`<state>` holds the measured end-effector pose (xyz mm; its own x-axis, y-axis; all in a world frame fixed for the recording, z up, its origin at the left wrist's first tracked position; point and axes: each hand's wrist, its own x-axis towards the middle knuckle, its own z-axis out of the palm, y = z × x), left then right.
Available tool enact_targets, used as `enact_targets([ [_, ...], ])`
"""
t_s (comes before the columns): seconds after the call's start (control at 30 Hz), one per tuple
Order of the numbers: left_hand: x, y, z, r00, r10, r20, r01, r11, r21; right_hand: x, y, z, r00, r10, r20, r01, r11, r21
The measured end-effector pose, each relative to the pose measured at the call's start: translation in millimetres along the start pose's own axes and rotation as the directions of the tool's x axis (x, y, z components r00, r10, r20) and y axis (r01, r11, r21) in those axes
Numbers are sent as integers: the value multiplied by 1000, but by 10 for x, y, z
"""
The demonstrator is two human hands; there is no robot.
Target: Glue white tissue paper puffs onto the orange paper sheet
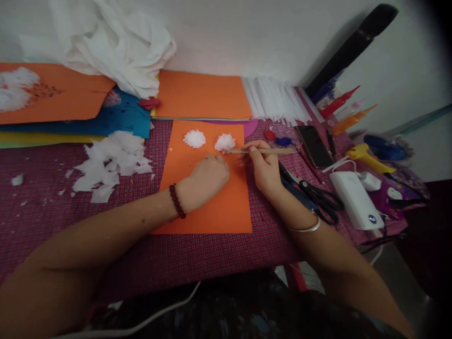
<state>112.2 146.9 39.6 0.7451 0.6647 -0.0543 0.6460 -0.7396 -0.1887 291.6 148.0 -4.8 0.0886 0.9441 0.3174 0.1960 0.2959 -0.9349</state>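
An orange sheet of paper point(212, 214) lies on the table before me. Near its top sit two fluffy white tissue-paper puffs, a left puff point(195, 138) and a right puff point(225, 142). My right hand point(265, 172) pinches a thin, light wooden stick point(277, 151), its tip touching the lower edge of the right puff. My left hand point(209, 178) rests over the sheet just below that puff, its fingers curled together; whatever they hold is hidden. Left of the sheet is a pile of torn white tissue pieces point(109, 162).
Scissors point(318, 193), a phone point(314, 146), a white power bank point(356, 200) and a yellow glue gun point(369, 157) crowd the right side. Glue sticks point(277, 101) and a stack of orange paper point(203, 94) lie at the back. White cloth point(120, 42) hangs at back left.
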Motion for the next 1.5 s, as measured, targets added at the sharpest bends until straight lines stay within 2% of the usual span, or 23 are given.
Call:
enact_targets([
  [0.07, 0, 25, -45, 1000, -9, 16, 9, 1000, -1, 34, 32, 7, 993, 110, 38, -113, 987, 113],
  [0.13, -4, -17, -81, 999, 16, 33, -14, 999, -39, 46, 48, 15, 985, 158, 71, -168, 975, 148],
  [0.2, -45, -188, -107, 993, 111, 46, -103, 981, -163, 44, 50, 20, 984, 161, 75, -170, 975, 143],
  [0.27, -178, -490, -135, 977, 215, 19, -192, 906, -379, 38, 48, 23, 986, 151, 75, -159, 980, 119],
  [0.3, -290, -670, -154, 989, 147, -13, -136, 873, -469, 35, 46, 23, 986, 145, 76, -153, 983, 106],
  [0.33, -429, -854, -175, 999, 20, -45, -41, 849, -527, 32, 43, 23, 987, 142, 80, -149, 985, 92],
  [0.4, -771, -1195, -203, 967, -248, -60, 162, 778, -608, 30, 34, 24, 986, 137, 90, -144, 987, 72],
  [0.43, -960, -1334, -201, 941, -338, 3, 258, 713, -652, 29, 26, 25, 986, 134, 97, -141, 988, 66],
  [0.5, -1340, -1521, -152, 884, -441, 153, 414, 590, -693, 28, 2, 28, 985, 134, 105, -140, 988, 58],
  [0.53, -1519, -1563, -105, 864, -467, 187, 453, 560, -694, 25, -13, 30, 985, 137, 103, -143, 988, 57],
  [0.63, -1951, -1501, 73, 842, -509, 179, 493, 590, -640, 12, -51, 36, 984, 157, 88, -164, 984, 71],
  [0.77, -2208, -1158, 219, 820, -566, 91, 555, 745, -370, -1, -42, 37, 984, 165, 72, -171, 981, 91],
  [0.83, -2218, -982, 229, 804, -589, 75, 590, 776, -224, 1, -23, 34, 984, 168, 67, -174, 980, 95],
  [0.9, -2185, -858, 220, 778, -626, 55, 627, 765, -148, 7, -9, 28, 983, 173, 64, -179, 978, 104],
  [1.03, -2111, -832, 191, 743, -669, 16, 663, 734, -145, 22, -1, 16, 981, 187, 55, -193, 970, 146],
  [1.1, -2105, -910, 161, 711, -703, 19, 682, 682, -265, 26, 0, 19, 982, 180, 54, -187, 968, 169],
  [1.2, -2090, -1043, 50, 616, -784, 80, 680, 477, -556, 24, 6, 40, 986, 162, 45, -167, 969, 179],
  [1.27, -2024, -1094, -70, 587, -801, 116, 624, 357, -695, 22, 10, 55, 987, 162, 19, -163, 970, 179],
  [1.3, -1964, -1104, -137, 591, -798, 121, 589, 324, -741, 22, 11, 60, 986, 164, -5, -160, 971, 178],
  [1.4, -1668, -1083, -317, 644, -755, 122, 495, 289, -820, 30, 19, 57, 982, 164, -91, -147, 976, 163],
  [1.5, -1230, -1021, -410, 706, -703, 88, 416, 311, -855, 46, 35, 39, 987, 144, -76, -132, 981, 141],
])
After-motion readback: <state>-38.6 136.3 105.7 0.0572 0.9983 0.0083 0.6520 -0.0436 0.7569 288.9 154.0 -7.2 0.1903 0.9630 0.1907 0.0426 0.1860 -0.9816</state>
